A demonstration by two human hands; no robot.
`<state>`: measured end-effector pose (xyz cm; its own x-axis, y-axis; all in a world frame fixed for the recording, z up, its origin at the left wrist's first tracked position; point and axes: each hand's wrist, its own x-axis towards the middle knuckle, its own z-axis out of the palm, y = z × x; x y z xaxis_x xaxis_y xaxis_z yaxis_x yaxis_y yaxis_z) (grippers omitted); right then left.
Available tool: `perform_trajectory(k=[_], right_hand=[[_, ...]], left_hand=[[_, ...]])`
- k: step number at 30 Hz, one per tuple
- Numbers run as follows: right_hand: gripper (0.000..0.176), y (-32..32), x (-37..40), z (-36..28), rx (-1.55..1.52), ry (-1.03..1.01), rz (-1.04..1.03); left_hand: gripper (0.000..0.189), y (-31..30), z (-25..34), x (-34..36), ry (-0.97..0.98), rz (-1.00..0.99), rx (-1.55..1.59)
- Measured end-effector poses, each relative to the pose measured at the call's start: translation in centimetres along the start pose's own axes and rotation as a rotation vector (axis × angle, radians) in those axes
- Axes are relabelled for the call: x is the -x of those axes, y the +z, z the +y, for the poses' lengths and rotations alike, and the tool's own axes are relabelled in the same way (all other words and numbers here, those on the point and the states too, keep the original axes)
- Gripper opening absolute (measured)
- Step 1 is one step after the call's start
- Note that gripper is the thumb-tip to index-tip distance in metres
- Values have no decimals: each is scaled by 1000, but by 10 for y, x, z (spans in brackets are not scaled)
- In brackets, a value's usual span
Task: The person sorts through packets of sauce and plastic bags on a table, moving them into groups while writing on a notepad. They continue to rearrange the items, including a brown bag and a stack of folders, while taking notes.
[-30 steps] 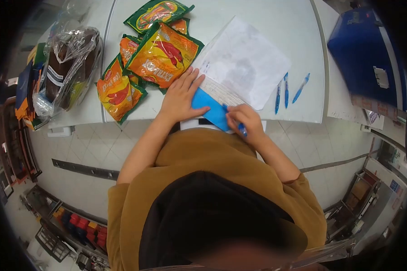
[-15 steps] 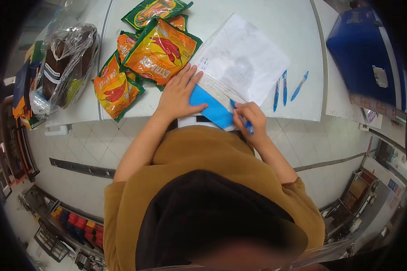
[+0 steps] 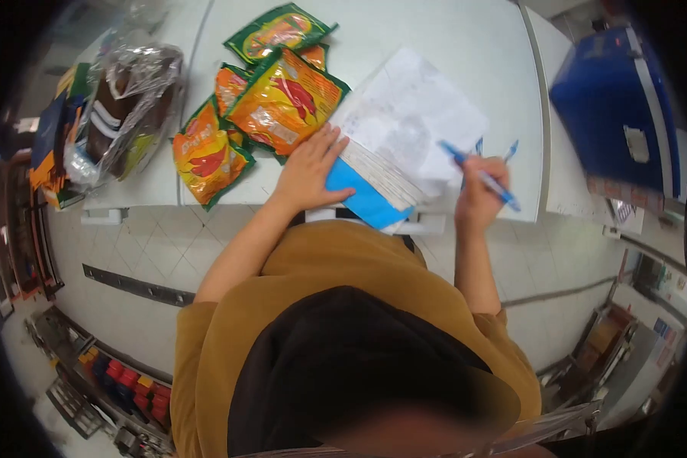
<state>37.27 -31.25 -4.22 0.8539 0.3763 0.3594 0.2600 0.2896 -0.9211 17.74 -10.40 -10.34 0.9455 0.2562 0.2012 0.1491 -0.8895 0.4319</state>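
My left hand (image 3: 311,174) lies flat with the fingers stretched out on an open booklet, at its blue cover (image 3: 366,195) and pale page edges. A large white sheet (image 3: 412,107) with a grey smudge is folded back beyond it. Raised over the booklet's right side, my right hand (image 3: 478,195) is closed round a blue pen (image 3: 504,195), tilted, its upper-left end over the paper. Behind that hand, another blue pen (image 3: 512,150) on the table is partly hidden. Orange and green packets with red chillies, one large packet (image 3: 286,99) on top, lie beside my left hand.
The white table (image 3: 504,69) carries a clear plastic bag (image 3: 133,107) with brown contents at the left. A blue box (image 3: 611,107) stands on the right. Below the table edge is a tiled floor (image 3: 145,240) with a dark strip.
My right hand has lifted off the booklet's lower edge and moved right with the pen, which is now turned differently. My left hand stays on the booklet.
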Motion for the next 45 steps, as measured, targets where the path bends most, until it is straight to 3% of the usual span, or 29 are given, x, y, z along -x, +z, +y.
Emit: perform_trajectory(k=[2,5,6,7,9,11,16,20,22,24,26,28,29,32,35,38,42,45], right_hand=[[14,2,-34,8,-422,200,64],[9,8,-65,51,-520,341,4],[13,17,-69,64,-446,300,-103],[17,30,-66,72,-321,339,-51],[26,49,-51,99,-321,421,-44],[30,40,-41,141,-349,389,-168],[30,22,-55,135,-957,580,-147],[28,26,-61,128,-899,618,-145],[28,26,-59,125,-822,628,-129],[28,30,-58,119,-800,624,-109],[30,26,-56,125,-811,609,-82],[31,30,-55,128,-817,579,-55],[32,32,-51,127,-812,563,-38],[33,29,-41,124,-758,541,-12],[34,33,-41,126,-715,551,47],[36,39,-40,119,-670,557,80],[39,37,-42,120,-666,559,76],[34,39,-44,117,-657,573,108]], left_hand=[[75,4,-4,3,39,87,56],[44,6,-6,16,39,149,162],[34,-1,-3,22,39,202,201],[26,-10,0,30,43,255,245],[23,-37,3,46,-23,427,190],[21,-60,-5,59,-123,605,101],[20,-130,-49,96,-498,996,-286],[22,-224,-115,83,-367,1115,-545],[29,-265,-136,59,-413,952,-418],[38,-231,-202,53,-534,861,-732],[43,-229,-216,49,-697,674,-731],[47,-260,-193,48,-872,381,-415],[42,-255,-196,56,-818,468,-482],[32,-254,-161,75,-797,753,-134],[23,-255,-147,79,-756,1207,225],[16,-262,-136,57,-499,1198,331],[23,-288,-102,17,-373,710,325],[32,-279,-111,-8,-435,538,430]])
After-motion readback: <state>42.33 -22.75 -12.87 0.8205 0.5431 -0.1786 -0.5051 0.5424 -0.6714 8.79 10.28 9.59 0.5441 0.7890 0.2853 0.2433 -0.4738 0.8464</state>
